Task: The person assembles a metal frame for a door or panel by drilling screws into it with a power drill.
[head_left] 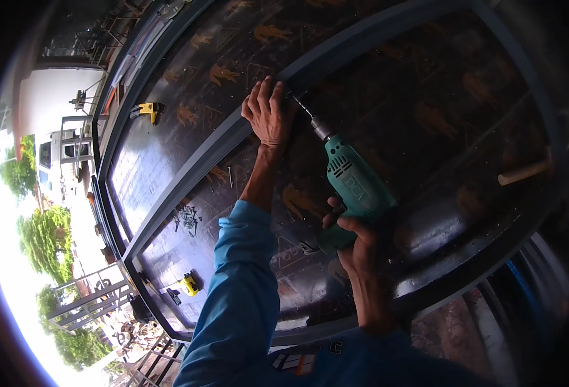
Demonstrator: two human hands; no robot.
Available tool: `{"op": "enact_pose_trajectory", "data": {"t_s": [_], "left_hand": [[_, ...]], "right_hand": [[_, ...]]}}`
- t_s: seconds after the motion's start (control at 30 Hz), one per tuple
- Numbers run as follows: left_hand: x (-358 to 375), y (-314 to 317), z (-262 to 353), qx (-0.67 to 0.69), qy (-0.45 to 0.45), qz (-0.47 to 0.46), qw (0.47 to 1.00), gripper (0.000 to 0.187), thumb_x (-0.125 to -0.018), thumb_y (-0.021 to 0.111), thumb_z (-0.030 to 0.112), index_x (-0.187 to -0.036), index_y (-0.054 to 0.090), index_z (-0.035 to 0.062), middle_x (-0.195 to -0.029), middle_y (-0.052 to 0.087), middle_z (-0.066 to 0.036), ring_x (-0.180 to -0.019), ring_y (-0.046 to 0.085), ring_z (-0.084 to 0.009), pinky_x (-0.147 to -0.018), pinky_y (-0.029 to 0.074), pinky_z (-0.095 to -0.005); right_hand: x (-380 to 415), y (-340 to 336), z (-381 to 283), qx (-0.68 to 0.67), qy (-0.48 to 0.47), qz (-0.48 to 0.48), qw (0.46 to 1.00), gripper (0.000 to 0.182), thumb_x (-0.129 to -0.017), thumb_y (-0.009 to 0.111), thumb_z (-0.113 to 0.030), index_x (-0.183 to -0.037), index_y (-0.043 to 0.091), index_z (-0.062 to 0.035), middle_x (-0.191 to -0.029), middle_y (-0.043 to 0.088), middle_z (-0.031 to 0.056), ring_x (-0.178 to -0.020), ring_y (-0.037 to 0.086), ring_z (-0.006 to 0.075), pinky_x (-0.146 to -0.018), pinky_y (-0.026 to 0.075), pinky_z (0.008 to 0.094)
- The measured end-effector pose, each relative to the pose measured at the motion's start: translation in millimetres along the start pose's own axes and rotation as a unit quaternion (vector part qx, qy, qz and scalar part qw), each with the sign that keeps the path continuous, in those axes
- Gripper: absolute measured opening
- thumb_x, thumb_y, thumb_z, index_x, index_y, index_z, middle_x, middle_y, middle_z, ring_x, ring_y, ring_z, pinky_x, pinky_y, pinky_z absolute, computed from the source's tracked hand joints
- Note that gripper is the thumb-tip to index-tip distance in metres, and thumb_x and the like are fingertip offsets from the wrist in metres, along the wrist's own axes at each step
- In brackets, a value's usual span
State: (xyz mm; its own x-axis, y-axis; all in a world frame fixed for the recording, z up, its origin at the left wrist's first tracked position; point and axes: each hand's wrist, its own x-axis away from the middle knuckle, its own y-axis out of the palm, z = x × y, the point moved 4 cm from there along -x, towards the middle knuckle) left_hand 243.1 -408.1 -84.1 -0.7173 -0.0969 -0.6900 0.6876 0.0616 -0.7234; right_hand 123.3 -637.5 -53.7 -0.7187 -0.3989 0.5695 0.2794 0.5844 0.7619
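A green power drill [355, 180] is gripped by my right hand [355, 242], its fingers wrapped round the handle. The drill's bit [305, 106] points up and left, its tip close to the grey metal bar [187, 174] that crosses the dark sheet. My left hand [268, 113] rests over this bar, just left of the bit's tip, with its fingers close together and bent over the bar's far side. Whether the tip touches the bar cannot be made out.
On the dark sheet [245, 168] lie a pile of screws [188, 220], a yellow tape measure [189, 284], a yellow tool [147, 111] and a wooden handle [523, 173]. Grey frame bars edge the sheet. A vehicle [47, 155] and trees stand beyond at the left.
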Motion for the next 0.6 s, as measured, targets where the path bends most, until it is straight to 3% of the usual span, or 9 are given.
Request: {"op": "enact_pose_trajectory", "data": {"t_s": [0.2, 0.6], "left_hand": [[0.4, 2.9, -0.4, -0.016, 0.007, 0.014, 1.0, 0.057, -0.064, 0.069, 0.011, -0.118, 0.05, 0.0143, -0.127, 0.052, -0.006, -0.12, 0.045, -0.0257, -0.099, 0.025, -0.0445], [-1.7, 2.0, 1.0, -0.035, 0.006, 0.009, 0.999, 0.059, -0.063, 0.076, 0.019, -0.117, 0.052, 0.0138, -0.125, 0.053, -0.005, -0.118, 0.046, -0.0254, -0.099, 0.026, -0.0442]], "right_hand": [[-7.2, 1.0, 3.4, 0.0, 0.008, -0.001, 1.0, 0.055, -0.069, 0.061, 0.001, -0.122, 0.047, 0.0013, -0.102, 0.061, 0.0164, -0.077, 0.065, 0.0208, -0.072, 0.054, 0.0328], [-10.0, -2.6, 10.2, -0.008, 0.022, 0.017, 1.0, 0.055, -0.068, 0.061, 0.001, -0.122, 0.048, 0.0025, -0.102, 0.061, 0.0169, -0.077, 0.065, 0.0211, -0.072, 0.054, 0.0324]]}}
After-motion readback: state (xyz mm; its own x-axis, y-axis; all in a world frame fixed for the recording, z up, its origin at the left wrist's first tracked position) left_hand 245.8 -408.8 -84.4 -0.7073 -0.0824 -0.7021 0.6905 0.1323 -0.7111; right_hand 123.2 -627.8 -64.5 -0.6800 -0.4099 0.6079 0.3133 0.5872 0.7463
